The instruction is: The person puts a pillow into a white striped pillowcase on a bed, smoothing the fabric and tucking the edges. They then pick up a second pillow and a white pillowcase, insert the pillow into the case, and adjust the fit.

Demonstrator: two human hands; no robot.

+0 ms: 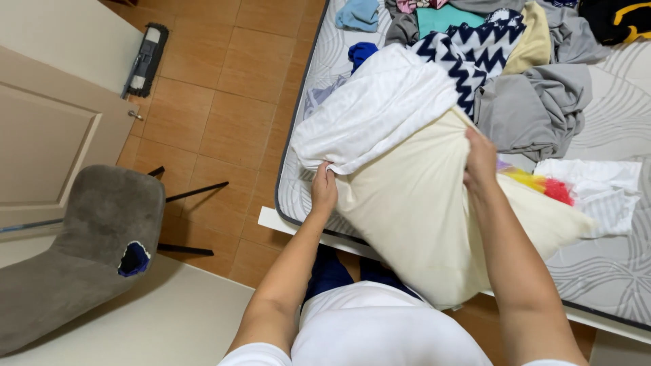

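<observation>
With the cream pillow [434, 217] lying half off the mattress edge [288, 203], the left hand [324, 190] and right hand [480, 157] are each pinching the white pillowcase [376, 108] hem on opposite sides, ideally keeping tension even so neither corner bunches.

Orange tiled floor [230, 102]; grey chair [88, 237] left; cream door [47, 135]; mattress [610, 264] on white frame.

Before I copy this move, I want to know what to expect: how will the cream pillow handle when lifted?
The cream pillow probably feels light for its bulk and squashy. It sags off the mattress edge, so it would likely flop. The left hand and right hand grip the white pillowcase, whose loose cloth looks limp.
</observation>
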